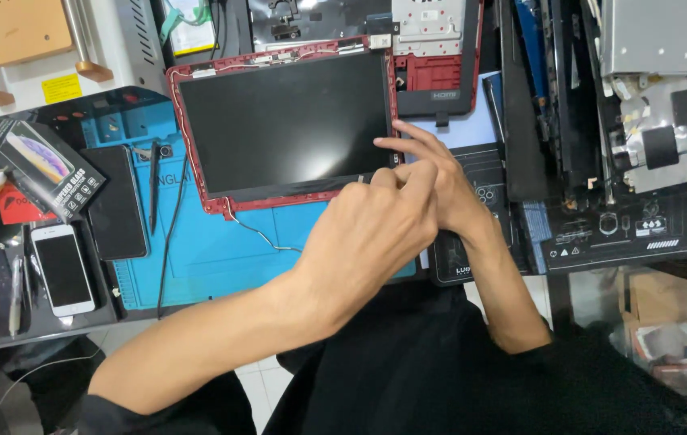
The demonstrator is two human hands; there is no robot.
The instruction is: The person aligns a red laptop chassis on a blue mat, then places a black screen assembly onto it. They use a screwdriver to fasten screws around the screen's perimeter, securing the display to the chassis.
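the laptop screen panel [287, 121] lies flat in its red lid frame [195, 74] on the blue work mat [215, 258], its long axis running left to right across the view, slightly tilted so the right end sits a little higher; both hands meet at its lower right corner, so the panel lies ahead and to the left of them; the left hand [368, 234] reaches across from the lower left, loosely curled with its knuckles up, fingertips at the bottom edge of the panel near the corner, and it seems to pinch something small and thin there, though what it is cannot be made out; the right hand [440, 181] comes in from the right, index finger stretched out and touching the right edge of the panel just above the corner, the other fingers bent, holding nothing that shows; the two hands touch or overlap each other, the left partly in front of the right; a thin grey cable [259, 234] trails off the frame's bottom edge onto the mat, just left of the left hand; well apart on the left lie a white phone [62, 270], a dark phone [114, 201] and a black pen-like tool [153, 185].
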